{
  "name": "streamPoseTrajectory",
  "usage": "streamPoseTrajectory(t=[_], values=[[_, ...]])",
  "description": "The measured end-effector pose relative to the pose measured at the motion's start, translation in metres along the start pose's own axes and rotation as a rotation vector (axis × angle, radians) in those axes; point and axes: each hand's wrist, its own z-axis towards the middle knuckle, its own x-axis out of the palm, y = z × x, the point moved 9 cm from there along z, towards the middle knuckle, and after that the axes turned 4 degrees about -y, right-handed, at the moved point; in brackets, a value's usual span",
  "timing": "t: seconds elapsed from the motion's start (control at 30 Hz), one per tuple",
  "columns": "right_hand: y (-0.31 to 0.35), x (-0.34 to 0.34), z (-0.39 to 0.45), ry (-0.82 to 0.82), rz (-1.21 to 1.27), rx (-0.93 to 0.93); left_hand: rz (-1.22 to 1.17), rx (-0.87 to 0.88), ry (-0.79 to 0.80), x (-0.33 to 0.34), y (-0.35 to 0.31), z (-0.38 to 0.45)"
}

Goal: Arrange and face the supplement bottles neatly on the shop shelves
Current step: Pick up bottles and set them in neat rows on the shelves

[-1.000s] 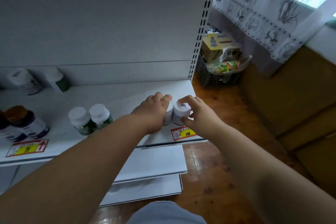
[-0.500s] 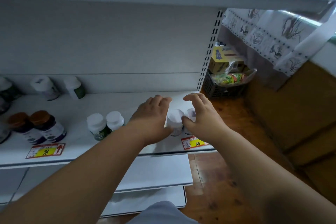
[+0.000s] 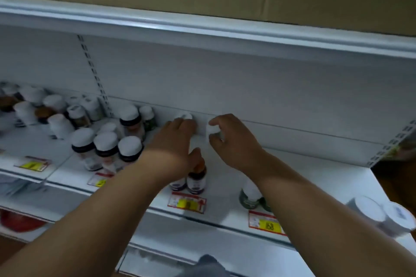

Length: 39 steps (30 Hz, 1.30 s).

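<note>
White-capped bottles (image 3: 212, 132) at the shelf (image 3: 304, 164) back: right hand (image 3: 229, 141) grips one, left hand (image 3: 177, 139) another.

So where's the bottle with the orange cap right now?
The orange-capped bottle stands near the shelf's front edge, just behind a red-and-yellow price tag, partly hidden under the left hand.

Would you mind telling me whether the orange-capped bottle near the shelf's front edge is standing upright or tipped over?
Upright: the orange-capped bottle stands with its cap on top, partly hidden under the left hand.
</note>
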Motion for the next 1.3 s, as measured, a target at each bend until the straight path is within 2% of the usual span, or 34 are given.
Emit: streamPoseTrajectory(t=[0.17,0.3,0.53,0.63,0.7,0.8,0.93,1.03,1.13,1.3], values=[[0.002,0.087,0.070,0.204,-0.147,0.032,-0.009,0.011,0.034,-0.011,0.064,0.014],[-0.015,0.132,0.089,0.388,-0.294,0.071,-0.045,0.066,0.082,-0.010,0.089,0.019],[-0.017,0.135,0.098,0.326,-0.528,0.019,-0.102,0.126,0.081,-0.002,0.105,0.023],[-0.016,0.125,0.099,0.312,-0.519,0.065,-0.118,0.144,0.096,0.004,0.107,0.023],[-0.011,0.108,0.096,0.242,-0.319,0.134,-0.137,0.140,0.077,0.003,0.108,0.025],[0.000,0.061,0.084,0.055,-0.041,0.260,-0.208,0.099,0.051,0.001,0.101,0.032],[0.014,-0.007,0.044,-0.075,0.058,0.328,-0.474,0.121,0.133,0.010,0.050,0.035],[0.009,-0.052,0.005,-0.130,0.090,0.380,-0.583,0.153,0.130,0.014,-0.004,0.028],[-0.012,-0.097,-0.039,-0.167,0.029,0.435,-0.704,0.200,0.151,0.026,-0.066,0.019],[-0.069,-0.188,-0.125,-0.286,0.010,0.535,-0.687,0.235,0.238,0.072,-0.171,0.006]])
